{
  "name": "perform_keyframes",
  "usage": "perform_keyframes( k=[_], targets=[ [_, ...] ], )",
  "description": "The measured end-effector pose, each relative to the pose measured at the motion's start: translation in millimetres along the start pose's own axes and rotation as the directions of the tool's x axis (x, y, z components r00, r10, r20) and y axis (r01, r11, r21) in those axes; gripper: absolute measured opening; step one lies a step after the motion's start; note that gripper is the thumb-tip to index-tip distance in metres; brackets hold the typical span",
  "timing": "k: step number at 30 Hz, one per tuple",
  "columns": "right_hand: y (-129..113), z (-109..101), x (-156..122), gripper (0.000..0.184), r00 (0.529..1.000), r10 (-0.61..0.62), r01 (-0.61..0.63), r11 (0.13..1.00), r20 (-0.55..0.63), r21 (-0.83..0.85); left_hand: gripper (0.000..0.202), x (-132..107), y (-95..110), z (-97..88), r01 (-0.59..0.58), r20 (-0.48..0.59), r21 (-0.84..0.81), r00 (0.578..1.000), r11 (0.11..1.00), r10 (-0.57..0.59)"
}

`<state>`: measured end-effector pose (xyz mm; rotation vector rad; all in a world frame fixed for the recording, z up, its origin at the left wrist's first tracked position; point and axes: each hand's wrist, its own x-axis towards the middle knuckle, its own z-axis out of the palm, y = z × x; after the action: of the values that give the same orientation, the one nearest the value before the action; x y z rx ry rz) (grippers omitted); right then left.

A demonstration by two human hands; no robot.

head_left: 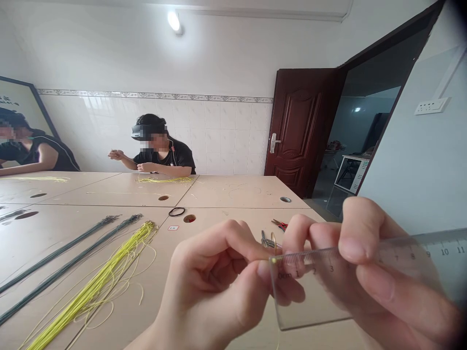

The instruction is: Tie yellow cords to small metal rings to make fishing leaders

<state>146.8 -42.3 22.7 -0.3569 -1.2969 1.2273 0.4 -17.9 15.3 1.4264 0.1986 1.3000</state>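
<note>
My right hand (365, 257) holds a clear ruler (310, 306) between thumb and fingers, its centimetre scale facing me and its zero end to the left. My left hand (222, 277) is closed in a pinch at that zero corner. A thin yellow cord (273, 238) is caught at the pinch; it loops up above the ruler's edge, and a thin strand hangs below. The cord's yellow tip shows beside the zero mark. How much cord lies inside the left fingers is hidden.
A yellow cord bundle (98, 282) and dark grey-green bundles (73, 262) lie on the table at left. Red-handled pliers (279, 224) and a metal tool (265, 239) lie behind my hands. A black ring (177, 212) lies near a table hole (189, 218). Two people sit across the table.
</note>
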Motion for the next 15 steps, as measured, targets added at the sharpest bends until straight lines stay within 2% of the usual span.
perform_keyframes(
  k=[6, 11, 15],
  targets=[
    [6.4, -1.4, -2.8, 0.024, 0.998, -0.019, 0.022, 0.998, -0.058, 0.060, 0.025, -0.7, -0.3, -1.0, 0.001, 0.008, -0.054, 1.000, 0.999, -0.001],
    [6.8, -1.8, -4.8, 0.025, 0.999, -0.029, 0.030, 0.999, -0.036, 0.031, 0.022, 0.1, -0.1, -1.5, 0.014, 0.015, -0.032, 1.000, 0.999, -0.013],
    [7.7, -2.2, -4.9, 0.027, 0.995, -0.049, 0.050, 0.999, -0.085, 0.008, 0.024, 1.2, 0.4, 0.1, -0.007, -0.008, -0.041, 1.000, 0.999, 0.007]
  ],
)
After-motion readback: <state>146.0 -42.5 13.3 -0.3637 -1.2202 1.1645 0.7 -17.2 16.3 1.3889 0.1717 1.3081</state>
